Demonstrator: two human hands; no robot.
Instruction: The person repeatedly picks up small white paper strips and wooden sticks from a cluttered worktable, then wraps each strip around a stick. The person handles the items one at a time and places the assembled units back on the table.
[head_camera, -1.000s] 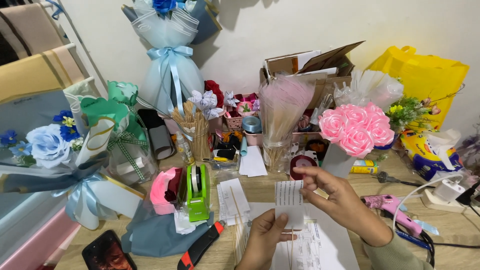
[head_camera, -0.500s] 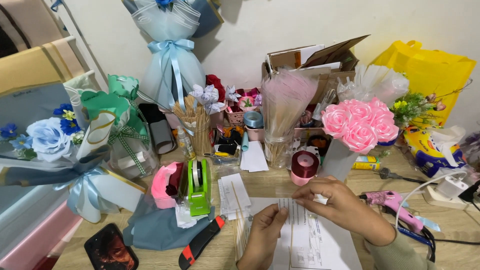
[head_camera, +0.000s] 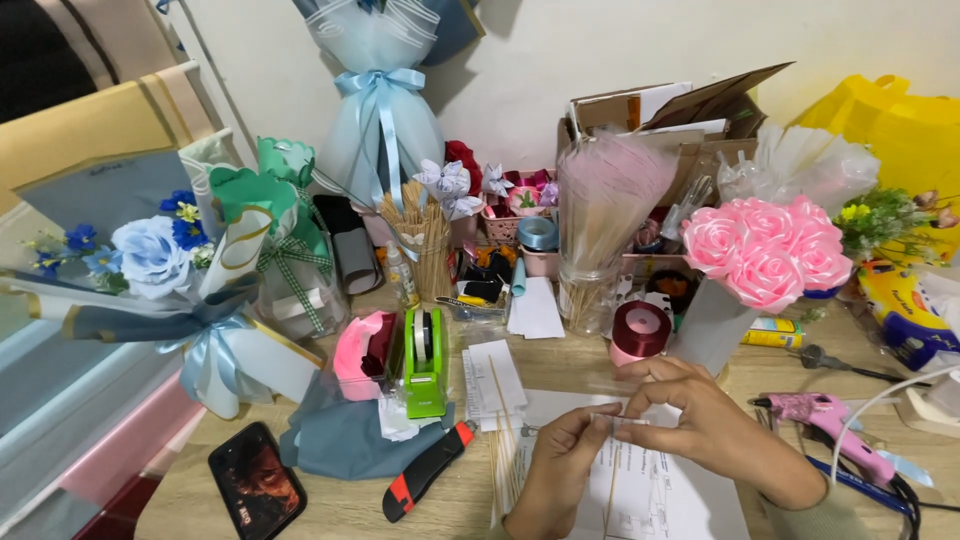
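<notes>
A: What takes up the most room?

B: The wooden table (head_camera: 560, 355), crowded edge to edge. At far centre a pale blue wrapped bouquet (head_camera: 378, 110) leans on the wall; at left lies a bouquet with a blue rose (head_camera: 150, 255); at right stands a bunch of pink roses (head_camera: 765, 250), with a yellow bag (head_camera: 900, 125) behind it.

A: And the mid-sized things?

B: A printed paper sheet (head_camera: 650, 495) near the front edge, a green tape dispenser (head_camera: 424, 360) left of it, a dark red ribbon spool (head_camera: 640, 330) beyond it, a pink glue gun (head_camera: 825, 420) at right, a phone (head_camera: 257, 482) at near left, a black-and-red cutter (head_camera: 428, 470) beside it.

A: The hands?

B: Both hover over the sheet. The left hand (head_camera: 560, 465) and right hand (head_camera: 705, 415) pinch the two ends of a small white strip (head_camera: 620, 419) between thumb and fingertips, fingers closed on it, just above the paper.
</notes>
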